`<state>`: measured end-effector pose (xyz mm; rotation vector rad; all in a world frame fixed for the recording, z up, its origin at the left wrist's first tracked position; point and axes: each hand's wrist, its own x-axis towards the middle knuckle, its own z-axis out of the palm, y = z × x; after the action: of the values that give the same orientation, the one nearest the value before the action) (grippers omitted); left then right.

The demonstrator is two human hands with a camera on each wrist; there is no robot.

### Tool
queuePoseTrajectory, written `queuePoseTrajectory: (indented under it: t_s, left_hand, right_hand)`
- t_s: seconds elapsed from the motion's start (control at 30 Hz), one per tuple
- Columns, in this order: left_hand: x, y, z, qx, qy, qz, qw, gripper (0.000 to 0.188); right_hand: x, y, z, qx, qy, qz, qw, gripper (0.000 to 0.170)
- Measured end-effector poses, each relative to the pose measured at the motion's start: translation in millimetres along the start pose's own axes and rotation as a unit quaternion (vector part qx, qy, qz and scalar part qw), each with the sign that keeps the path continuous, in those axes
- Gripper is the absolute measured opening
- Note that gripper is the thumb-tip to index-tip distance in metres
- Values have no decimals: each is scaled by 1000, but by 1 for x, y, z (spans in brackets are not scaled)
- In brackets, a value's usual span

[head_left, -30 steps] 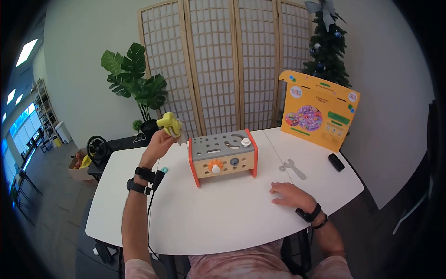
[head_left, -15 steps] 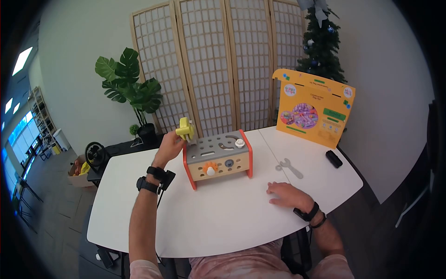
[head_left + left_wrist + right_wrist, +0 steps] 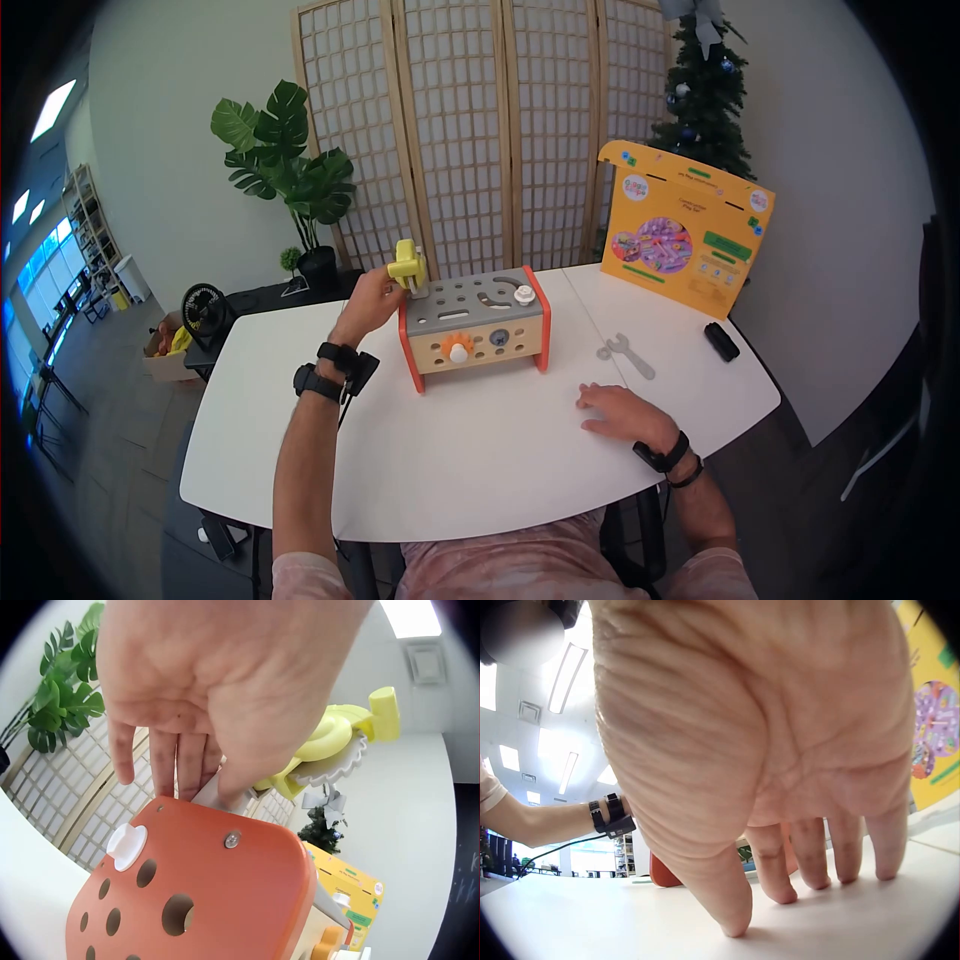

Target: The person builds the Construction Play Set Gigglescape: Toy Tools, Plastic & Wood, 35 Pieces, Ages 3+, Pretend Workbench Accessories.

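My left hand (image 3: pixel 368 302) holds a yellow toy circular saw (image 3: pixel 407 266) at the back left corner of a toy workbench (image 3: pixel 470 303). In the left wrist view, the thumb and fingers pinch the saw's grey base (image 3: pixel 212 793) just over the red side panel (image 3: pixel 232 892); a pale toothed blade (image 3: pixel 337 769) shows under the yellow body. An orange gear (image 3: pixel 457 341) and a grey screw head (image 3: pixel 499 338) sit on the bench's front. Off to the right, my right hand (image 3: pixel 630 414) rests its fingertips on the white table, with nothing in its grasp.
A grey toy wrench (image 3: pixel 632 358) and a small nut (image 3: pixel 603 354) lie beyond the right hand. Further right is a black case (image 3: pixel 721 342). The yellow box (image 3: pixel 690 225) stands at the back right, and a black fan (image 3: pixel 204 312) left of the table.
My left hand has carried the toy saw rightward from beside the workbench onto its back left corner. My right hand has stayed in place on the table.
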<state>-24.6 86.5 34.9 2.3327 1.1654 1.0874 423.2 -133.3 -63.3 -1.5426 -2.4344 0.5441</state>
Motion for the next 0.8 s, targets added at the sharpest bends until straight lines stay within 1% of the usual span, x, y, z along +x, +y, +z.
queuePoseTrajectory:
  t_s: [0.1, 0.17, 0.23, 0.27, 0.37, 0.43, 0.5, 0.53, 0.57, 0.6, 0.63, 0.7, 0.73, 0.8]
  left_hand:
    - [-5, 10, 0, 12, -1, -34, 999, 32]
    - [-6, 7, 3, 18, 1, -26, 1000, 32]
    - [-6, 2, 7, -1, 28, 3, 1000, 33]
    - [-7, -1, 7, 20, 31, 3, 999, 33]
    - [-8, 4, 5, 28, 30, 4, 999, 34]
    - [-7, 2, 5, 20, 24, 0, 1000, 35]
    - [-6, 0, 3, -10, 7, -33, 999, 37]
    - [-5, -3, 1, -10, 8, -29, 999, 37]
    - [-4, -7, -1, -12, -14, -25, 1000, 39]
    - [-3, 0, -3, -15, -35, -20, 999, 41]
    - [-4, 5, -4, -16, -35, -17, 999, 41]
    - [-14, 14, -10, 0, -47, -61, 997, 46]
    - [-17, 9, -9, 0, -49, -61, 997, 46]
    - [-25, -5, -16, -22, 1, -61, 998, 54]
  right_hand:
    - [0, 5, 5, -5, 10, -5, 1000, 42]
    - [0, 3, 4, -9, 8, -3, 1000, 43]
    - [-1, -1, 2, -11, 4, -1, 1000, 43]
    - [-1, -4, 2, -8, 10, 3, 1000, 44]
    - [-1, -5, 2, -5, 17, 1, 1000, 46]
    - [-1, -4, 1, -5, 24, -3, 1000, 47]
    - [-1, -2, 0, 24, 12, 7, 1000, 51]
    - [0, -1, 1, 22, 15, 7, 1000, 51]
    - [0, 1, 3, 22, 18, 1, 1000, 52]
    - [0, 2, 3, 21, 21, -6, 1000, 52]
    - [0, 3, 3, 19, 23, -4, 1000, 52]
    - [-1, 3, 5, 6, 32, -9, 999, 51]
    - [-1, 3, 4, 7, 32, -8, 999, 51]
    - [-2, 2, 4, 1, 34, -8, 999, 51]
